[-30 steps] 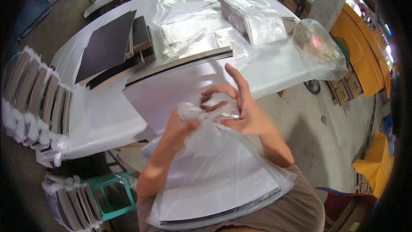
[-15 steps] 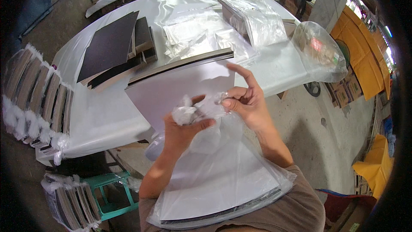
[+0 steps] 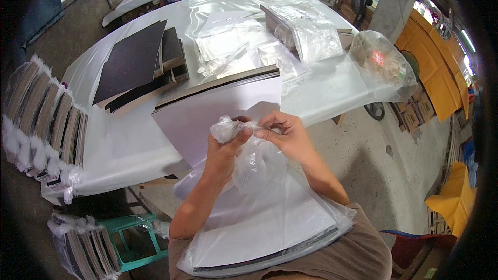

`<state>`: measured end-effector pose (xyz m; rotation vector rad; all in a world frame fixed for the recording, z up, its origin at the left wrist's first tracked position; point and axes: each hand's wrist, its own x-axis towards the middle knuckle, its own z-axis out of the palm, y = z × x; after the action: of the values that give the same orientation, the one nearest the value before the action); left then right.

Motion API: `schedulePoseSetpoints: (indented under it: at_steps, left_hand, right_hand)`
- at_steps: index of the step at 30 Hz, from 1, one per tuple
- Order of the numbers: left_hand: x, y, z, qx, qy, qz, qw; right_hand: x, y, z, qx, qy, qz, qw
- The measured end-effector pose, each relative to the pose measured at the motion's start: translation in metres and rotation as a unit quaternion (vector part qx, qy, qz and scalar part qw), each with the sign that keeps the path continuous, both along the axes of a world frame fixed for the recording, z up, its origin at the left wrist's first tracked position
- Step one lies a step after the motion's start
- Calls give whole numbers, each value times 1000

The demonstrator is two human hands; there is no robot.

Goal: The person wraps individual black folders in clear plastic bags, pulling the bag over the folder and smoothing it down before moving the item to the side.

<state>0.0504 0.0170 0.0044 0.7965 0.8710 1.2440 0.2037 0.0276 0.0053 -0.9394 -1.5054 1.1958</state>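
Plastic bag (image 3: 259,168) — clear, neck (image 3: 225,130) bunched, white sheet (image 3: 264,223) inside | left hand (image 3: 227,149), right hand (image 3: 284,134) gripping neck

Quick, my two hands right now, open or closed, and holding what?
Left hand: closed, holding the bag by its bunched end.
Right hand: closed, pinching the bag's twisted plastic.

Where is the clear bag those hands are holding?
In the head view, the clear bag is at lower centre, against the brown shirt, its gathered neck between the left hand and right hand, by the table.
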Motion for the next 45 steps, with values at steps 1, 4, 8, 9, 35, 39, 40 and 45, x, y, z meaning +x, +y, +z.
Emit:
schedulePoseSetpoints:
  at_steps: [1, 4, 8, 9, 35, 39, 40, 45]
  left_hand:
    - [3, -2, 5, 9, -20, -3, 1000]
    - [2, 1, -4, 13, -32, 25, 999]
    - [-6, 1, -5, 10, -81, -1, 997]
    - [-8, 2, -5, 26, -84, -20, 996]
    - [-92, -15, -24, 135, -100, 241, 956]
    - [-91, -26, -24, 187, 39, 285, 939]
    - [-91, -29, -25, 193, 55, 285, 937]
    - [-87, -27, -30, 208, 94, 259, 938]
  right_hand:
    - [-1, 0, 0, 29, -28, -27, 999]
    - [-7, 2, 1, 104, -76, -93, 987]
    - [-15, 7, 3, 233, -90, -158, 955]
    - [-15, 8, 1, 279, -104, -177, 938]
    - [18, -8, 9, 185, 157, 514, 823]
    - [14, -12, 8, 127, 113, 535, 828]
    - [11, -17, 7, 107, 97, 540, 829]
    - [7, -28, 0, -9, -12, 533, 846]
